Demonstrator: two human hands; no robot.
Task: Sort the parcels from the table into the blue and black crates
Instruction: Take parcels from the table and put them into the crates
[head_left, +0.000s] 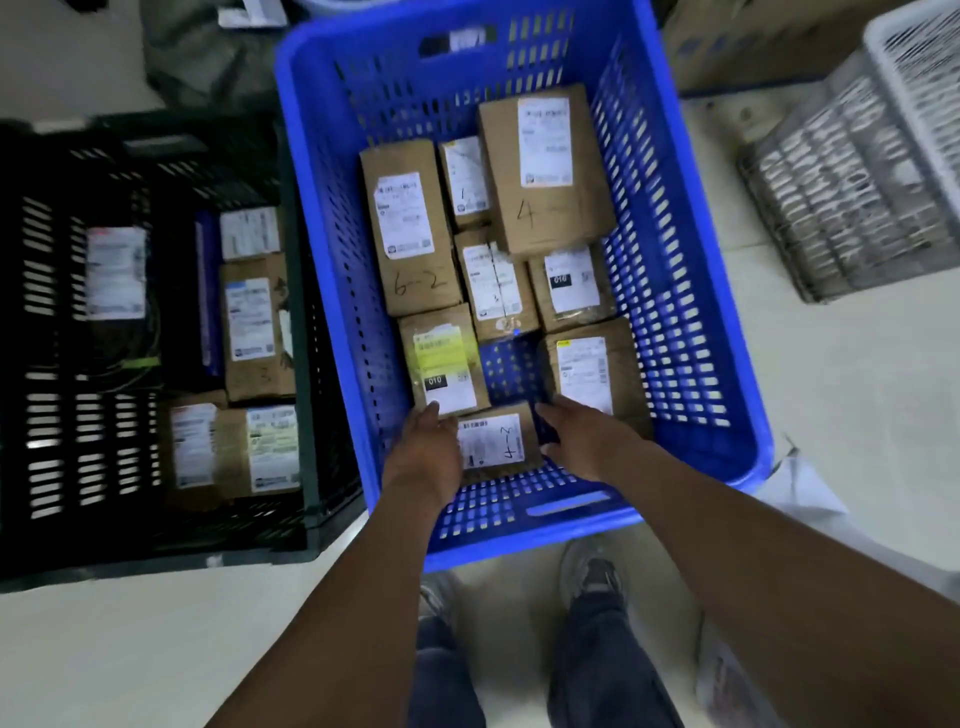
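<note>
The small parcel (496, 441) marked 4-3 sits at the near end of the blue crate (675, 291), its ends gripped by the left hand (423, 452) and right hand (584, 441). Both this and the black crate (52, 338) already hold several parcels. The tabletop is out of view, so what remains is unclear.

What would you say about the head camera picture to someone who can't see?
A left hand and right hand hold a cardboard parcel marked 4-3 inside a blue crate among other labelled parcels. A black crate with more parcels stands on its left.
</note>
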